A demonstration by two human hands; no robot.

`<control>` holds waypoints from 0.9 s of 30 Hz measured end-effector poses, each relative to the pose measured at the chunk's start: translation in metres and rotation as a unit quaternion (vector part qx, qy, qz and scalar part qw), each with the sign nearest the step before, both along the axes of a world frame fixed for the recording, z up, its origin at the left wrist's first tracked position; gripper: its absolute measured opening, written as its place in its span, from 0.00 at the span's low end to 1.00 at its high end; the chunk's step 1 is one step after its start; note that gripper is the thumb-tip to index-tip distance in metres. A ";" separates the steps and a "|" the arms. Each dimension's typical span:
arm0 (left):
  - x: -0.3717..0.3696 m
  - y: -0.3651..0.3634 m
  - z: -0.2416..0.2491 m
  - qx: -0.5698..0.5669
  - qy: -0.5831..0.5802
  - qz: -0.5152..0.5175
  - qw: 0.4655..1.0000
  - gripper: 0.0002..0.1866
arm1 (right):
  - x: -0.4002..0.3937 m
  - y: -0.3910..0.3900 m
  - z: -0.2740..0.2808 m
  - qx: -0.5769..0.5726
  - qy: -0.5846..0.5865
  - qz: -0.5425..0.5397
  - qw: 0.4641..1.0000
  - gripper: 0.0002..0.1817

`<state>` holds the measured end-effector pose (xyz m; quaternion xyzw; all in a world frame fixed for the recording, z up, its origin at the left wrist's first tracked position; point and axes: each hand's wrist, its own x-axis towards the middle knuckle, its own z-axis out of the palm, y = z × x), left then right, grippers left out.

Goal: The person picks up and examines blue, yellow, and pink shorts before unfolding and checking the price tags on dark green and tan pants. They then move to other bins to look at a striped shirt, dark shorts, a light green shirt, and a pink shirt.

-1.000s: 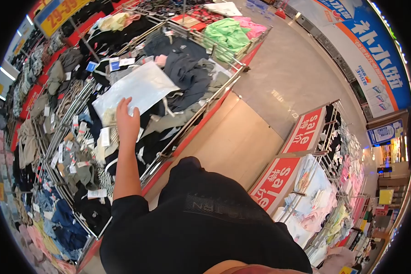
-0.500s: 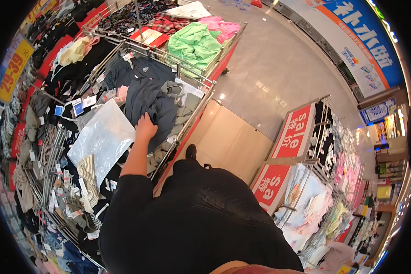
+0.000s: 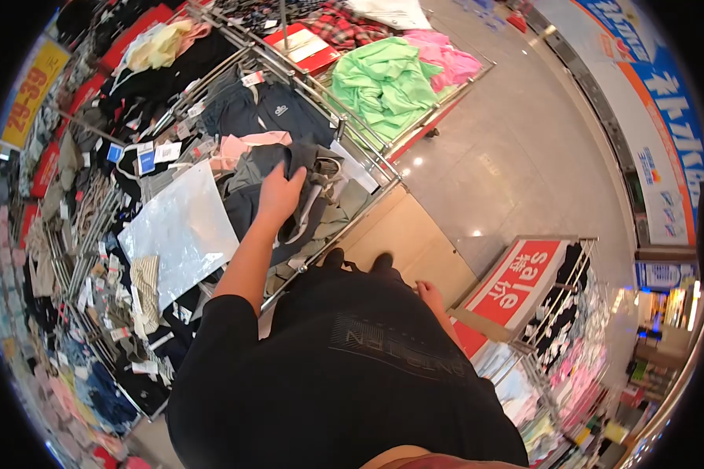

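My left hand (image 3: 281,195) is closed on a dark grey garment (image 3: 299,159), whose upper part it lifts in a fold above the pile. More of this cloth hangs below my fingers, against grey-green garments (image 3: 344,205). Just behind lie dark trousers (image 3: 270,109) with a white tag and small logo. A pink cloth (image 3: 250,143) shows beside the held garment. To its left is a clear plastic bag (image 3: 181,230). Over the floor, at my side, my right hand (image 3: 429,294) has its fingers slightly apart and nothing in them.
Metal rails (image 3: 375,160) edge the clothes bin. Green clothing (image 3: 383,82) and pink clothing (image 3: 450,62) lie in the bin beyond. A red sale sign (image 3: 516,283) fronts another bin at the right. My shoes are on a tan floor panel (image 3: 403,234).
My left hand has raised and folded back the dark grey garment, uncovering more pink cloth and clothes beneath. My right hand has come into view. The view has shifted, with the bins now placed differently.
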<state>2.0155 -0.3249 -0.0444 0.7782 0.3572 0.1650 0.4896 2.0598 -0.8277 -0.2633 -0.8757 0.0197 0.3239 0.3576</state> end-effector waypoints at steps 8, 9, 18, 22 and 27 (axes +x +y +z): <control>-0.014 0.009 0.084 0.086 -0.208 0.242 0.944 0.17 | 0.160 0.068 -0.001 -0.003 0.021 0.191 0.981 0.20; -0.017 0.010 0.086 0.119 -0.184 0.268 0.938 0.18 | 0.174 0.069 -0.003 -0.012 0.013 0.217 0.976 0.20; 0.084 -0.038 0.038 0.127 -0.103 0.258 0.952 0.21 | 0.322 -0.018 -0.045 -0.065 0.022 0.230 0.971 0.20; 0.182 -0.085 0.021 0.150 -0.032 0.168 0.974 0.15 | 0.369 -0.067 -0.035 -0.060 0.051 0.172 0.982 0.20; 0.267 -0.112 -0.042 0.051 -0.037 0.103 0.993 0.15 | 0.379 -0.102 0.013 -0.092 0.038 0.148 0.984 0.21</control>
